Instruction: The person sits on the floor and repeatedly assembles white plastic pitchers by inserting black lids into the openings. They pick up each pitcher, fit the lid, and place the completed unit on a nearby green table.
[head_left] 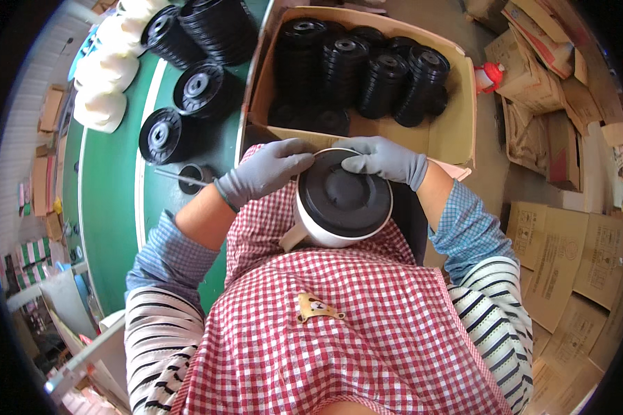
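I hold a white vessel over my lap, just in front of my red-and-white checked apron, with a black round cover filling its upward-facing end. The vessel's pale handle points toward me and to my left. My gloved right hand is pinching the far right part of the rim: the thumb lies flat on the black cover, and the fingers reach over the edge. My gloved left hand has its fingers drawn together, their tips at the far left edge of the cover; I cannot tell whether they pinch it or only touch it. Beyond my hands stands an open cardboard carton with stacks of black discs inside. On my left a green table carries more black stacks, a row of white rounded pieces along its far left side and, near my left wrist, a small dark ring with a thin rod across it. To my right, a red-topped bottle is just beside the carton, and brown boxes are piled lower down.
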A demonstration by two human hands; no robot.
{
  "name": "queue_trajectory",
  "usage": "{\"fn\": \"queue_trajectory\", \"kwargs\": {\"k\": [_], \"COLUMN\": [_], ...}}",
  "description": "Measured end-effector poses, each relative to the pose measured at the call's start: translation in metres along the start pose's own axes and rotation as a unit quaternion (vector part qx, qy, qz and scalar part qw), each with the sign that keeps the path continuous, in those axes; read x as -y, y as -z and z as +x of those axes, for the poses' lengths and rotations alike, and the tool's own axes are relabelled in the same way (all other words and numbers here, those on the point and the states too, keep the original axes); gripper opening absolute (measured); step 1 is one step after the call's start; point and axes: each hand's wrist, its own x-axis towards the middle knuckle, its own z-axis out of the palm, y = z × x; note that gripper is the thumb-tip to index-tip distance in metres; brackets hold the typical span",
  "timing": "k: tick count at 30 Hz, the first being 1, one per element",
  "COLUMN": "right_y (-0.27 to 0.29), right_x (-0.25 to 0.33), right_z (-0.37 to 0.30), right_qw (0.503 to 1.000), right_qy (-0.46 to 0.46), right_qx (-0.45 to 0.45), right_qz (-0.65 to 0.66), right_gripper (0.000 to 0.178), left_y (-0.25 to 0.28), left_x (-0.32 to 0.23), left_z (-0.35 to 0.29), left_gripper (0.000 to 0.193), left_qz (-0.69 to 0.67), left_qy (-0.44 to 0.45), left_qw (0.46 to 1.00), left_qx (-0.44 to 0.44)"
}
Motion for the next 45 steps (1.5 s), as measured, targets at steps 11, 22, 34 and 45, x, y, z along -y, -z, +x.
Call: {"fn": "queue_trajectory", "kwargs": {"k": [11, 22, 34, 45], "right_y": [-0.131, -0.102, -0.059, -0.046], "right_x": [0.165, 0.125, 0.026, 0.021], "right_z": [-0.09, 0.026, 0.019, 0.057], "right_qw": [0.841, 0.863, 0.93, 0.938], "right_qy": [0.321, 0.259, 0.0, -0.054], "right_qx": [-0.086, -0.144, -0.26, -0.196], "right_qz": [-0.427, -0.41, -0.259, -0.282], "right_gripper": [0.06, 0.054, 0.049, 0.048], "left_y": [-0.057, 0.091, 0.379, 0.296], "left_x": [0.031, 0.08, 0.291, 0.256], "left_z": [-0.126, -0.328, -0.271, -0.414], "left_gripper": [0.065, 0.04, 0.049, 0.098], "left_qz": [-0.562, -0.353, 0.075, 0.084], "left_qy": [0.113, -0.097, 0.241, 0.562], "left_qw": [0.82, 0.704, 0.474, 0.41], "left_qx": [-0.018, -0.609, -0.843, -0.713]}}
